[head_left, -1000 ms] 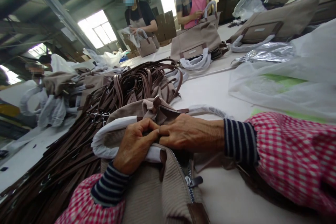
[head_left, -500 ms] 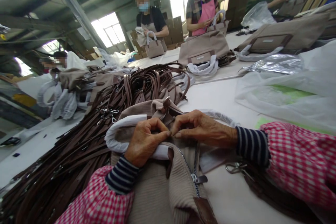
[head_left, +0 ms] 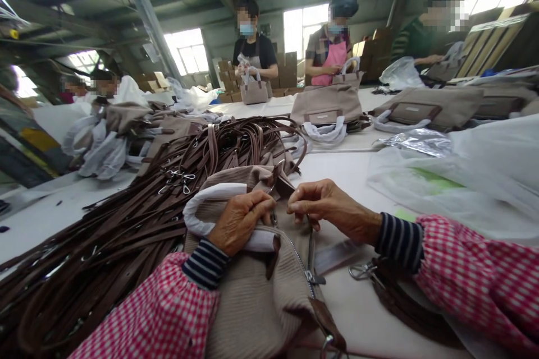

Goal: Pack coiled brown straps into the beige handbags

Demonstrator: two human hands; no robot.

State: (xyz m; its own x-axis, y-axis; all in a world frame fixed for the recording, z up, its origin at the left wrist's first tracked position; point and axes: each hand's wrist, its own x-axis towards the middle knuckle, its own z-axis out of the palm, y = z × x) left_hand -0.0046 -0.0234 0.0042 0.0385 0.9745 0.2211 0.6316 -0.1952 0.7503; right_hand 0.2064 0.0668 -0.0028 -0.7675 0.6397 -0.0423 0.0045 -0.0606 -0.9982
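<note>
A beige ribbed handbag lies in front of me with its zipper undone and its mouth gaping. One of its handles is wrapped in white paper. My left hand reaches over that handle, thumb and fingers pinched together above the bag's mouth. Across a small gap, my right hand hovers over the opening's right side, thumb against forefinger and the other fingers curled. Whatever either pinch holds is too small or hidden to make out.
Brown straps with metal clips are heaped on the left. Another clipped strap lies under my right forearm. Clear plastic covers the right side. More bags stand farther back, where several people work.
My fingertips, which met over the bag's mouth, have drawn apart, the right hand moving rightward. The camera view has tilted up and turned slightly.
</note>
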